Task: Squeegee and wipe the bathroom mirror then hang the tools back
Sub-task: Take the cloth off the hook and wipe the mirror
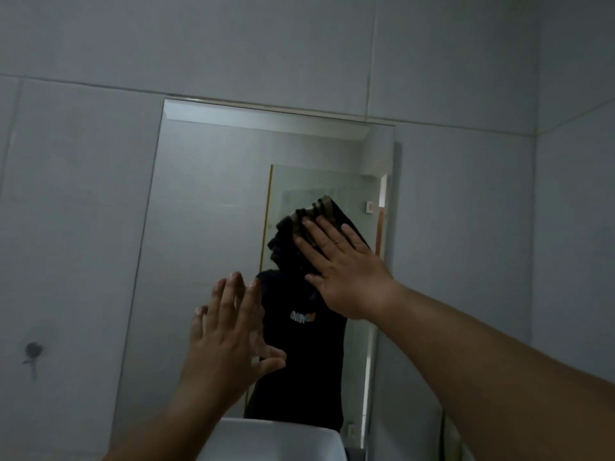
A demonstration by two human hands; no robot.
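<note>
Pressed flat under the open palm and spread fingers of the right hand, a dark cloth with tan and dark stripes along its top edge is held against the mirror; the cloth is pinned to the glass rather than clenched, and its folds are seen spilling out to the left of the fingers. The cloth is placed in the right half of the mirror, near the right edge and about midway between the top and bottom edges. The left hand is raised lower down, near the middle of the mirror toward its bottom edge, with fingers splayed and nothing gripped; whether its fingertips are touching the glass cannot be told. A dark garment with a small light print is reflected in the glass behind both hands, together with a glass panel edged in gold. The mirror is mounted on a pale tiled wall, where a dark round fixing is seen well to the left of the mirror's lower left corner. A white basin is seen just below the mirror's bottom edge.
</note>
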